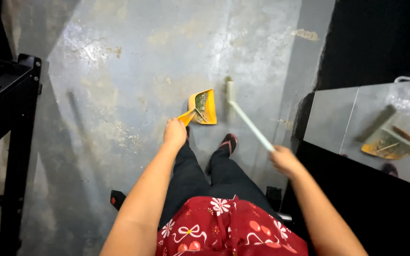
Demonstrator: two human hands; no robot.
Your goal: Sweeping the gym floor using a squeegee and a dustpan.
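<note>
**Dustpan and broom meet on a stained concrete floor**

Nearest the camera is a red floral-print top over dark trousers, with both forearms reaching forward. The left hand is curled closed around the handle of the small yellow plastic dustpan, which rests tilted on the floor just ahead of the person's feet, with greyish-green dust and debris lying in its tray. The right hand is closed around the pale green stick of the broom, which slants up and to the left from the hand; the broom's narrow head touches the floor just beside the dustpan's right edge. One foot in a dark sandal with a red strap stands between the two hands, close behind the dustpan.

To the left, a black metal frame stand rises beside the person, well apart from the dustpan. To the right, glossy grey tiles on a low wall mirror the dustpan and broom. Farther out, the grey concrete floor shows worn, pale patches and scattered grit, and a dark wall closes the upper right corner.
</note>
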